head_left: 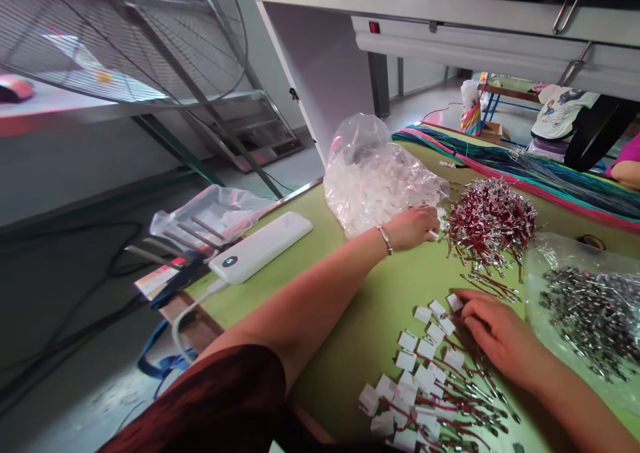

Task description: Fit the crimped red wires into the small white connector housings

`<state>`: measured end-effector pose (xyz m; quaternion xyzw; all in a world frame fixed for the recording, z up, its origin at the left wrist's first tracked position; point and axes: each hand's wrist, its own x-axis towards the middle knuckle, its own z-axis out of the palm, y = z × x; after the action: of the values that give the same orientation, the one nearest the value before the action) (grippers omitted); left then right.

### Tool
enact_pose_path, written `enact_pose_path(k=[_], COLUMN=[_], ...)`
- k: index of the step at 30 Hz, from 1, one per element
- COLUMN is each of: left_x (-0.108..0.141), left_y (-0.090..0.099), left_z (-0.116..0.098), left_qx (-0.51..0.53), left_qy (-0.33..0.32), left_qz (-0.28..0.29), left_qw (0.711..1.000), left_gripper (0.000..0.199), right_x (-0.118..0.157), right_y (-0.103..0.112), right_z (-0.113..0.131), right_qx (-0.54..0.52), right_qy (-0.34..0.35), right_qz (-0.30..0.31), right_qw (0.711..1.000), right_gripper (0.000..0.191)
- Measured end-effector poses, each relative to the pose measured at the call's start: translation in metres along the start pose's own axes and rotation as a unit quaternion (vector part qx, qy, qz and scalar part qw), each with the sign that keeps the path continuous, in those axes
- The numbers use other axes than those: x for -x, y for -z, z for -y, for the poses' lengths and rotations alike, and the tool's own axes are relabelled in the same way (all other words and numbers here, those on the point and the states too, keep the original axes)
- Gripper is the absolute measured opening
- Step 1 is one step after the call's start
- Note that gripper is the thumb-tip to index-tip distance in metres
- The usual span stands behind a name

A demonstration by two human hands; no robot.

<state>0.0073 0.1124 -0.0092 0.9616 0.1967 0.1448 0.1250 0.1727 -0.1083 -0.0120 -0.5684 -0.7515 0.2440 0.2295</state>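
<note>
My left hand [413, 227] is stretched out at the mouth of a clear plastic bag of white connector housings [383, 189]. Its fingers are curled together, and a small white connector housing [433, 235] shows at the fingertips. Closer to me, my right hand [493, 326] rests low over the table, its thumb and index finger at a white connector [454, 301]. Beside it lie rows of red wires [450, 399] with white connectors [407, 389] on one end and metal terminals on the other. A heap of red wires with metal terminals [493, 223] sits beyond my right hand.
A clear bag of dark metal parts [590, 316] lies at the right, near a black tape roll [591, 241]. Long coloured wires [520, 166] run along the far edge. At left are a white power bank [263, 246] with a cable and a large fan [125, 39].
</note>
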Motion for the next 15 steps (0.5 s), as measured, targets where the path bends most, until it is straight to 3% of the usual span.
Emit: enact_pose_path(k=[4,8,11,15], left_x=[0.000,0.000,-0.001,-0.003], left_y=[0.007,0.013,0.009,-0.011], left_z=[-0.006,-0.025,-0.044,-0.066], left_qx=[0.052,0.175,0.306,0.455], left_qy=[0.002,0.050,0.059,0.090], left_qz=[-0.036,0.001,0.046,0.093], left_qw=[0.998,0.983,0.949,0.881], left_gripper=[0.011,0.012,0.013,0.015], right_x=[0.002,0.007,0.013,0.019], right_y=[0.005,0.017,0.021,0.026], right_z=[0.020,0.037,0.047,0.051], right_qx=[-0.052,-0.107,-0.099,-0.097], right_qy=[0.055,0.085,0.084,0.071], right_qz=[0.119,0.203,0.237,0.250], right_qw=[0.990,0.970,0.963,0.961], right_gripper=[0.022,0.023,0.022,0.022])
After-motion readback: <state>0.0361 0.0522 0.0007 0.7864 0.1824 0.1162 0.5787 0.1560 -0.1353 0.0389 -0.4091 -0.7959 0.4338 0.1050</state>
